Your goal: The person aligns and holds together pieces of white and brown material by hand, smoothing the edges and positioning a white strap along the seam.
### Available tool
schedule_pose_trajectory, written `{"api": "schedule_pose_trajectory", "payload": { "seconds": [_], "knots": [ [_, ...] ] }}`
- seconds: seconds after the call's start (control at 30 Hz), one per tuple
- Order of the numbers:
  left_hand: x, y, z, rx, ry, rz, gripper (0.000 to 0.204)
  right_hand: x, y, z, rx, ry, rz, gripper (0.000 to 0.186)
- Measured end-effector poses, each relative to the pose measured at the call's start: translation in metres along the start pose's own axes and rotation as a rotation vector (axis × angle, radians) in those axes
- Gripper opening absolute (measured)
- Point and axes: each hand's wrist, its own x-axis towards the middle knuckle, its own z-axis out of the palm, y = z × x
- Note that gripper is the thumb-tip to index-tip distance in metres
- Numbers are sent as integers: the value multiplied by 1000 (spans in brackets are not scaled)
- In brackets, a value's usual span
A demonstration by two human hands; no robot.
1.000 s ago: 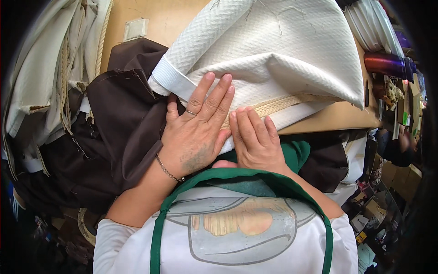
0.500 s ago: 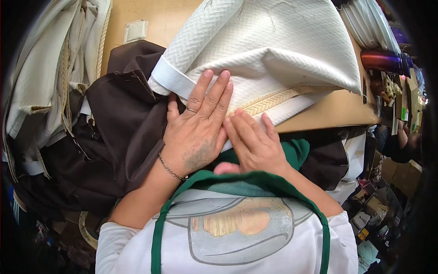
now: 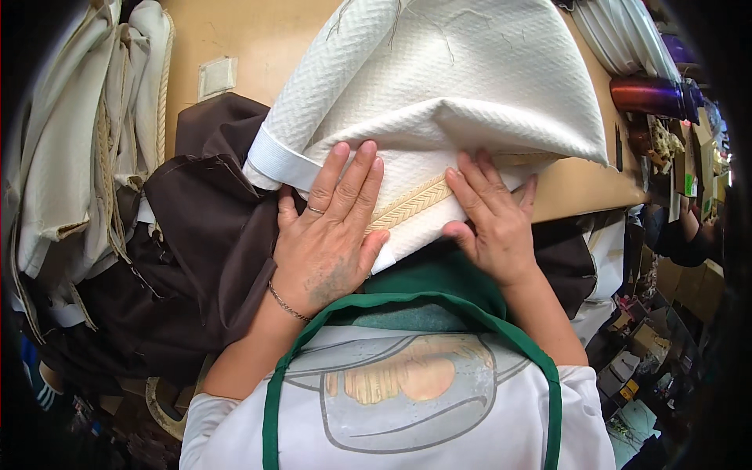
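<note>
A white textured fabric piece (image 3: 501,70) lies folded on the tan table, with a rolled left edge, a white elastic band (image 3: 278,160) and a cream braided trim (image 3: 411,200) along its lower fold. My left hand (image 3: 329,227) rests open on the fabric beside the band and trim, fingers extended. To its right, my right hand (image 3: 493,219) lies open with spread fingers across the trim and fold. Dark brown cloth (image 3: 204,235) bunches at the left beside my left forearm. A green apron (image 3: 431,301) hangs below my hands.
Cream fabric pieces (image 3: 74,141) pile at the left of the table (image 3: 219,35), near a small fabric square (image 3: 218,77). At the right stand a purple tumbler (image 3: 646,98) and a stack of white material (image 3: 619,39). Cluttered boxes and part of another person (image 3: 681,231) show at far right.
My right hand has moved rightward and up along the trim, spreading its fingers and parting from my left hand. My left hand stays flat on the fabric. The view has shifted slightly.
</note>
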Motion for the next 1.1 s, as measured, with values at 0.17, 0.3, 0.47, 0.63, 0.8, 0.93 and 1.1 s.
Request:
{"api": "schedule_pose_trajectory", "payload": {
  "seconds": [0.17, 0.3, 0.47, 0.63, 0.8, 0.93, 1.1],
  "knots": [
    [1, 1, -2, 6, -6, 13, 72, -6, 27, 9, -122, 85, 75, 59],
    [1, 3, 0, 23, 30, -1, 70, -6, 35, 7, -247, 119, 149, 62],
    [-4, 3, 3, -20, 225, 73, 58, -11, 2, -6, -87, 330, 166, 48],
    [-19, 27, -14, -111, 470, 529, 31, -11, -35, 13, 189, 250, -263, 34],
    [-1, 28, 4, -359, 234, 282, 49, -10, -28, 17, 211, 276, -286, 29],
    [0, 22, 9, -264, 193, 299, 55, -1, 1, 12, 127, 397, -106, 24],
    [8, 30, -1, -150, 99, 285, 55, 1, 51, 19, 268, 463, -5, 20]
  ]
}}
